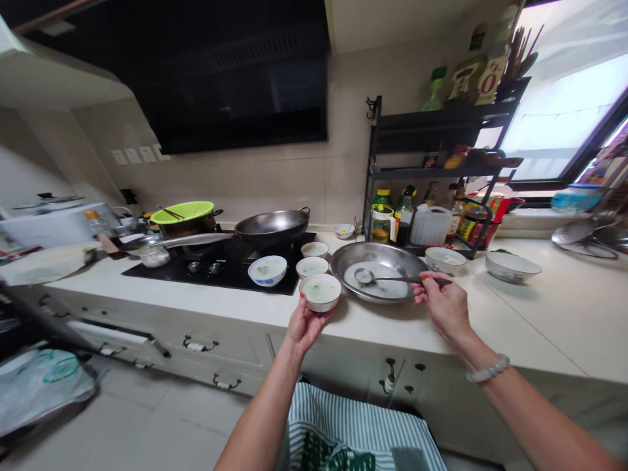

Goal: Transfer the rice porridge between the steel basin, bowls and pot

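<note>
My left hand (307, 327) is closed around the near side of a small bowl (321, 292) filled with pale, milky soup with green bits. In my right hand (444, 304) is the dark handle of a ladle (364, 277), whose round head is over the white liquid in a wide metal basin (343, 258). Behind the held bowl stand two more small filled bowls (313, 267). To their left, a blue-patterned bowl (267, 271) of the same soup sits on the hob's edge.
A wok (272, 226) and a pot under a lime-green colander (184, 211) stand on the black hob (230, 271). Right of the basin are two patterned bowls (513, 267). A black rack (446, 121) with bottles stands behind, near the window.
</note>
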Demonstrator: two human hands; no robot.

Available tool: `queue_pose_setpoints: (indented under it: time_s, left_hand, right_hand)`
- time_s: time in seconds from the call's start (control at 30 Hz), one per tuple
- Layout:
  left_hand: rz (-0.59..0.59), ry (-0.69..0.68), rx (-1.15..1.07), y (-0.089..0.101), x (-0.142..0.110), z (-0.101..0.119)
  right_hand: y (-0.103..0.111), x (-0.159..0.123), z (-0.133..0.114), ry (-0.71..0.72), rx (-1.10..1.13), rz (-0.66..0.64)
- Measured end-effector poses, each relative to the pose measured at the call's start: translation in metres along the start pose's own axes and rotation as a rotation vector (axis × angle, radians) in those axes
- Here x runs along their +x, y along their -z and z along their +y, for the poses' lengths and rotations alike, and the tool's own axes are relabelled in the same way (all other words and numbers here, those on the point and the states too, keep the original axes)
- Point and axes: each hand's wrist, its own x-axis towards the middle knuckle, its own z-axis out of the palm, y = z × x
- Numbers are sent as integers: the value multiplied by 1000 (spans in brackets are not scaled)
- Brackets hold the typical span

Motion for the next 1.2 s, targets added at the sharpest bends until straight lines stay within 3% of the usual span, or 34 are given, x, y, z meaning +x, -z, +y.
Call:
queue_pose_setpoints:
  time_s: [1.2]
  left_hand:
    - [-12, -6, 12, 2, 0, 0]
  right_hand:
    - [14, 9, 6, 43, -58, 35]
